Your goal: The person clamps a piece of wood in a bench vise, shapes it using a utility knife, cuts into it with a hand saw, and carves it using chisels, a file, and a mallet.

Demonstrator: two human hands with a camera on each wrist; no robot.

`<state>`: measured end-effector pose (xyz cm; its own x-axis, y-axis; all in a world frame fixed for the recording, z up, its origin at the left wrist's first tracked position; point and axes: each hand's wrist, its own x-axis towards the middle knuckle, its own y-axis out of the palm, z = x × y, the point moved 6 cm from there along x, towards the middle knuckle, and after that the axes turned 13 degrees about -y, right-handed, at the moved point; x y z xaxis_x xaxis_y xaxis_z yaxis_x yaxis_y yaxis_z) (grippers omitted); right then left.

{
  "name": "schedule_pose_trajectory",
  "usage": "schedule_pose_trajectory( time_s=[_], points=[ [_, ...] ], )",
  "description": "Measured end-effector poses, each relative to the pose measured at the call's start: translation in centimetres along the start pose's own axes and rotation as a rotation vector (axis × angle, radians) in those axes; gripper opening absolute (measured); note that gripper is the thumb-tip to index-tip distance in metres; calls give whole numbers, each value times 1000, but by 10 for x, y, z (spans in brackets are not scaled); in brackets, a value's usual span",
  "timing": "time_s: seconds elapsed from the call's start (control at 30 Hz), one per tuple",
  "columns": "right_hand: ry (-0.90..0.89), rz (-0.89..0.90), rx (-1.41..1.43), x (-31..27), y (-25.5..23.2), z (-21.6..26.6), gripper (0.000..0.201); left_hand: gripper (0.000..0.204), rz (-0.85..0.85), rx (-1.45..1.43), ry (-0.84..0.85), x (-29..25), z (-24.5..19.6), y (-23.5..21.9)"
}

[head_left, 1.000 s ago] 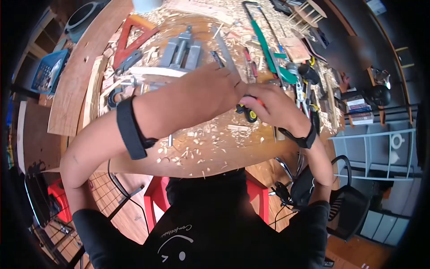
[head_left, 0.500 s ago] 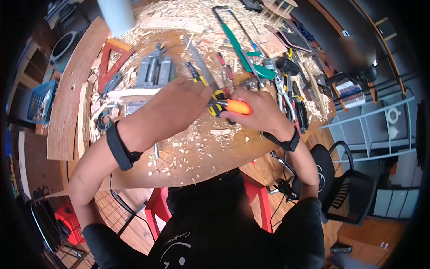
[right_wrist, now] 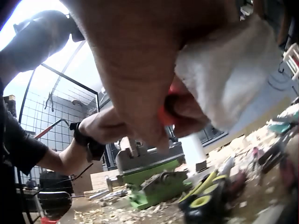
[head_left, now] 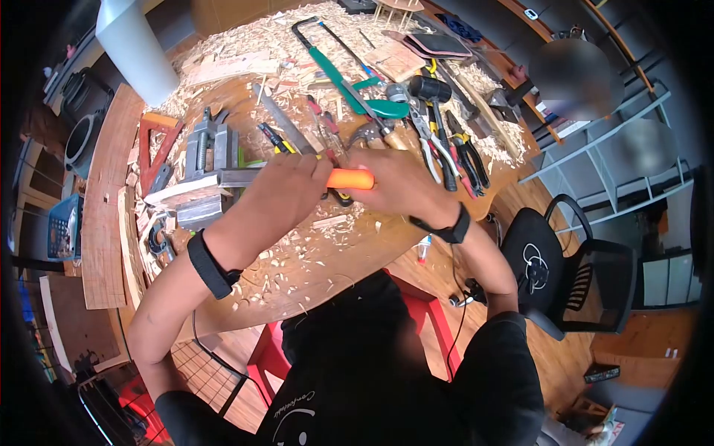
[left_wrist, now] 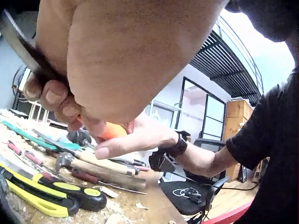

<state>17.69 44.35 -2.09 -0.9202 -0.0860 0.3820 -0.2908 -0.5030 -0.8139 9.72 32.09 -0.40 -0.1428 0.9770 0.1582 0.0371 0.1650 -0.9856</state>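
Note:
My right hand (head_left: 394, 182) grips the orange handle (head_left: 351, 179) of a long, flat steel tool that looks like a file. Curled around its shank, my left hand (head_left: 279, 186) hides the middle of it. The grey blade (head_left: 238, 178) sticks out to the left and overlaps a pale strip of wood (head_left: 178, 193) at the bench vise (head_left: 201, 152). In the left wrist view the blade (left_wrist: 21, 44) extends past the left fingers (left_wrist: 53, 95). The right wrist view shows the vise's green base (right_wrist: 159, 186) beyond the hands.
Shavings cover the wooden table. Right of the hands lie a green hacksaw (head_left: 335, 74), a black mallet (head_left: 431, 89), a claw hammer (head_left: 368, 132) and pliers (head_left: 468, 152). A yellow-black utility knife (left_wrist: 37, 196) lies below the left hand. A red set square (head_left: 152, 149) and white cylinder (head_left: 137, 52) stand left.
The orange handle has come into plain sight between the hands. Both hands have moved left with the tool, and its blade now shows over the wood at the vise. The head view has turned.

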Motion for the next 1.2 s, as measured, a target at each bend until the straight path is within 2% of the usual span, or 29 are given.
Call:
schedule_pose_trajectory(
  time_s=[0.03,0.07,0.13,0.17,0.2,0.23,0.27,0.3,0.33,0.37,0.43,0.5,0.63,0.67,0.83,0.9,1.0,1.1,1.2],
  points=[
    [-17,54,-28,-4,-6,0,25,23,13,31,-27,-1,1,1],
    [241,206,2,-24,-18,-26,21,22,26,62,-55,-1,2,2],
    [261,-48,-110,-51,-50,-64,26,22,15,41,-54,0,1,-2],
    [363,-11,-206,-55,-72,-73,34,22,5,19,-54,0,0,-5],
    [497,-131,-267,-72,-86,-102,39,22,4,20,-58,1,0,-5],
    [537,-146,-359,-81,-98,-122,41,24,-12,-36,-42,3,0,-6],
    [479,-147,-422,-94,-100,-154,43,27,-23,-84,-36,2,3,-8],
    [510,-69,-356,-105,-96,-188,44,27,-8,-59,-66,1,7,-3],
    [561,-41,-331,-98,-96,-182,45,30,-53,-93,-54,2,7,1],
    [521,20,-337,-96,-89,-189,45,33,-101,-124,-43,1,9,2],
    [606,159,-394,-94,-81,-192,48,37,-154,-82,-9,-1,6,4],
    [648,161,-347,-103,-73,-219,49,34,-169,-31,-34,-2,4,2],
    [562,182,-437,-109,-65,-228,46,21,-254,73,-62,-3,1,4],
    [551,137,-437,-109,-67,-226,45,15,-267,64,-64,-4,2,4],
    [463,-65,-356,-117,-72,-220,37,15,-229,75,-89,-2,3,9],
    [441,-55,-392,-119,-73,-221,35,15,-229,75,-87,-3,2,8],
    [577,-114,-134,-125,-75,-220,36,14,-244,94,-87,-5,0,8],
    [645,-152,-11,-139,-73,-237,34,14,-278,144,-97,-7,-1,6],
    [658,-150,25,-138,-75,-223,33,14,-289,190,-76,-7,-1,5]
  ],
)
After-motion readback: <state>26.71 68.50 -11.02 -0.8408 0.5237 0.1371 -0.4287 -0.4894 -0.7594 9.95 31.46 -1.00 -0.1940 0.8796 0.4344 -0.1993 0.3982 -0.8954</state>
